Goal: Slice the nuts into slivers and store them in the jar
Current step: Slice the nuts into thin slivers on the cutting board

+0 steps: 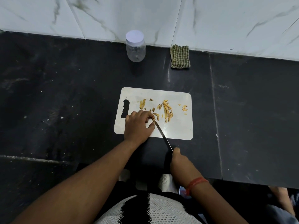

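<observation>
A white cutting board (178,126) lies on the black counter, strewn with yellow-brown nut slivers (166,109). My left hand (137,125) rests on the board's left part and pinches a nut piece at its fingertips. My right hand (178,160) grips the dark handle of a knife (162,135) in front of the board; the thin blade slants up-left, its tip at the pinched nut. A clear plastic jar (135,47) with a white lid on stands by the back wall, apparently empty.
A folded green checked cloth (180,56) lies to the right of the jar against the marble wall. The dark counter (64,94) spreads wide on both sides of the board. Its front edge runs just below my right hand.
</observation>
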The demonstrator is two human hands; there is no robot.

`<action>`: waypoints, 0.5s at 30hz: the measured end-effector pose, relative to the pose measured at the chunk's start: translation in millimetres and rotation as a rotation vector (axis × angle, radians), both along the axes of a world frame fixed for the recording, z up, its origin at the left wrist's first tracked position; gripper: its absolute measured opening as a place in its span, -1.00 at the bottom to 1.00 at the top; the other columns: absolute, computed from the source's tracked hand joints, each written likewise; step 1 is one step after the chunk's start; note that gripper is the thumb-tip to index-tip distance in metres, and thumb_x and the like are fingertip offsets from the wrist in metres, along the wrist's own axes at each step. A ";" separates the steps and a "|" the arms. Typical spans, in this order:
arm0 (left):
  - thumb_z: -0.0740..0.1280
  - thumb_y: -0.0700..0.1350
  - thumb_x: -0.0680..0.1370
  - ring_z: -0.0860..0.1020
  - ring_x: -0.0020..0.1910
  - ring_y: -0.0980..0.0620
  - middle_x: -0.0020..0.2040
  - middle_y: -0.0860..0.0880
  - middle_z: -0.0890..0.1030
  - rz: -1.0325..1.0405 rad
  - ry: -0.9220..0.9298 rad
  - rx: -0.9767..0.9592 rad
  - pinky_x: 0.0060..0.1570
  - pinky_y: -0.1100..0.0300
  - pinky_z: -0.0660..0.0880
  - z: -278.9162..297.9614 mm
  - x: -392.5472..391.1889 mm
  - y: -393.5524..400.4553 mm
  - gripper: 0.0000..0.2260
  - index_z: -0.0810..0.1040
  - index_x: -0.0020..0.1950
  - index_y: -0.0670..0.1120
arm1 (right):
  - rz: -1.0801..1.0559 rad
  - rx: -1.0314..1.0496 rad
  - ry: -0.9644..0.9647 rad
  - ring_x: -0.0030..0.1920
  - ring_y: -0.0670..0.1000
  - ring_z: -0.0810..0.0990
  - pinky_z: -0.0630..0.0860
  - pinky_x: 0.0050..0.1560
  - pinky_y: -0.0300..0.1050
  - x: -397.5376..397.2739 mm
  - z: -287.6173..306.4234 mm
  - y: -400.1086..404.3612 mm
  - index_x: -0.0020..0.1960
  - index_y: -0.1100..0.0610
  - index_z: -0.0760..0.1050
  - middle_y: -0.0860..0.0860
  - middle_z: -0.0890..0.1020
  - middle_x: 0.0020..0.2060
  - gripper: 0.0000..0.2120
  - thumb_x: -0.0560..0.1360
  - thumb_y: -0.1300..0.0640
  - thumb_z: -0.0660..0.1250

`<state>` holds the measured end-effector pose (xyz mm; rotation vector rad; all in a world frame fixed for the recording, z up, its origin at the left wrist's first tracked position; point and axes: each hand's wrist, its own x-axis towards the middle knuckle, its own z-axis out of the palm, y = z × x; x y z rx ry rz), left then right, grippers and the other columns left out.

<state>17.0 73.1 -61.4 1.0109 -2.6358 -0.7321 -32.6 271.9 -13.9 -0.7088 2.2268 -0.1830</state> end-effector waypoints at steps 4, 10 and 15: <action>0.39 0.05 0.48 0.46 -0.02 0.05 -0.10 0.17 0.53 0.006 -0.001 0.012 0.12 0.04 0.32 0.3 -0.4 0.7 -0.77 0.57 0.13 0.08 | -0.011 -0.024 0.033 -0.17 0.19 0.58 0.44 -0.16 -0.01 -10.2 3.3 -10.2 0.06 0.15 0.22 0.19 0.60 -0.13 -0.85 0.55 0.34 0.07; 0.39 0.00 0.49 0.44 -0.05 0.10 -0.13 0.18 0.52 0.028 0.035 0.021 0.07 0.10 0.30 0.1 1.8 0.4 -0.78 0.57 0.13 0.06 | 0.037 -0.113 -0.002 -0.36 0.01 0.43 0.30 -0.38 -0.16 -8.6 8.9 -4.4 0.04 0.12 0.21 0.00 0.48 -0.30 -0.92 0.61 0.26 0.10; 0.35 0.00 0.53 0.46 -0.02 0.05 -0.08 0.12 0.55 0.005 0.029 -0.004 0.09 0.04 0.33 -0.1 3.7 2.5 -0.85 0.58 0.08 0.03 | -0.029 -0.236 0.008 -0.29 0.09 0.54 0.30 -0.40 -0.14 -19.0 17.9 -2.3 0.02 0.09 0.24 0.09 0.58 -0.22 -0.93 0.63 0.17 0.14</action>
